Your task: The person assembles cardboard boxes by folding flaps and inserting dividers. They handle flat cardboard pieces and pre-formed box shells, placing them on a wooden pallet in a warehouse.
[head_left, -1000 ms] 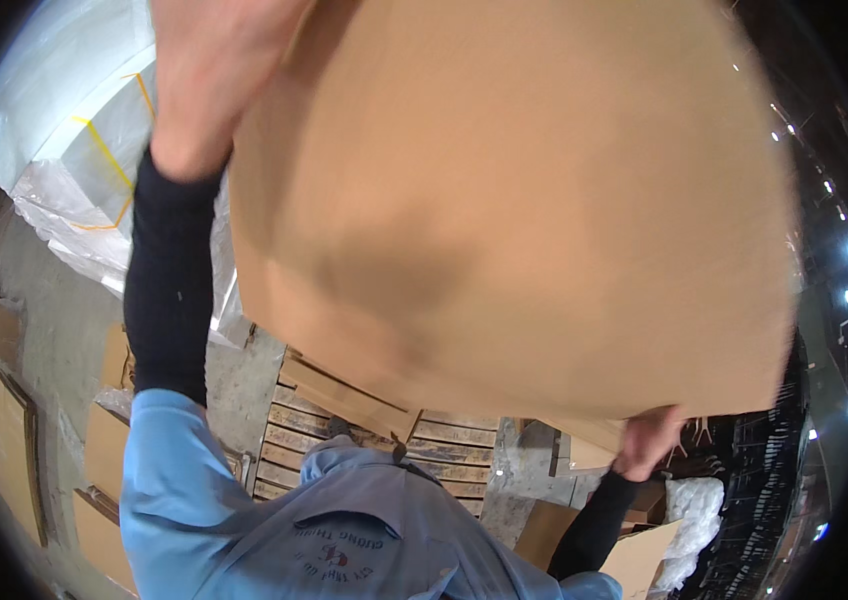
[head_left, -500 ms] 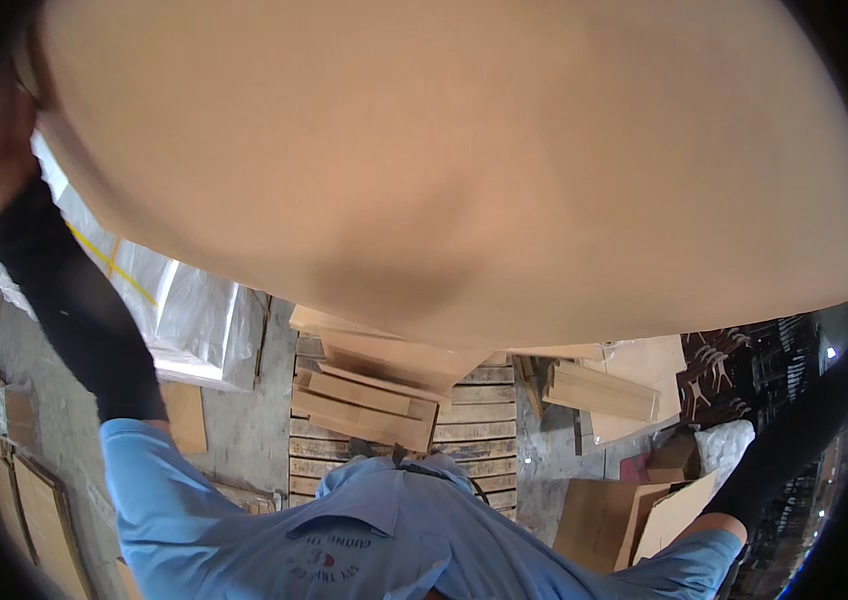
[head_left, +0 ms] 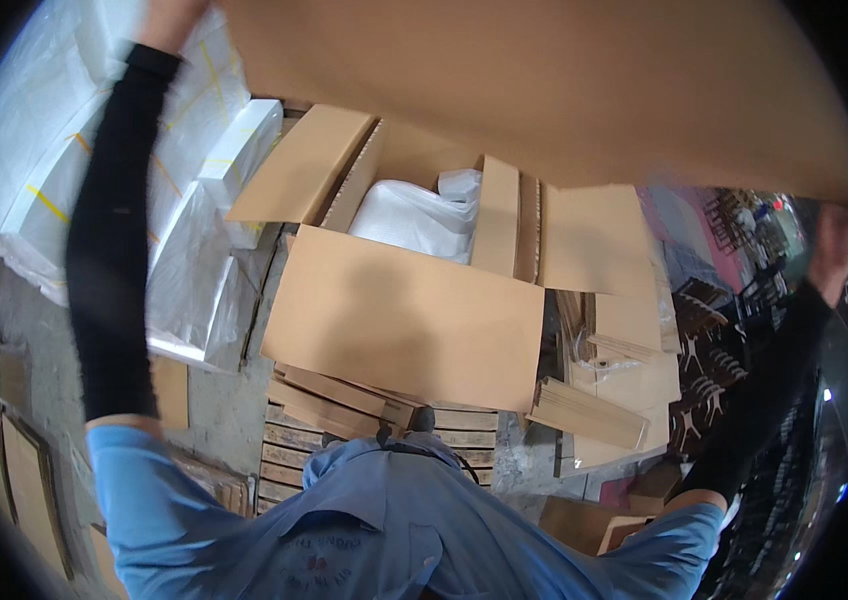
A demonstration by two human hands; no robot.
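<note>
A large brown cardboard sheet [head_left: 544,90] is raised high and fills the top of the view. My right hand [head_left: 837,250] is closed at its lower right corner. My left hand [head_left: 174,20] is up beside the sheet's left edge; its fingers are cut off by the top of the picture. Below the sheet, in front of me, stands an open cardboard box [head_left: 404,310] with its flaps folded outward. Inside the box lies something wrapped in white foam or plastic [head_left: 414,215]. The sheet covers the far side of the box.
White blocks in clear plastic wrap [head_left: 184,270] stand at left. Flat cardboard pieces [head_left: 589,412] lie right of the box. A slatted wooden pallet [head_left: 469,428] is by my feet. Dark brown stacked parts [head_left: 709,370] are at far right, and cardboard panels [head_left: 34,480] at lower left.
The cardboard sheet has risen and moved away, uncovering the open box beneath it. My left hand has shifted up and to the right, and my right hand has come into clearer view.
</note>
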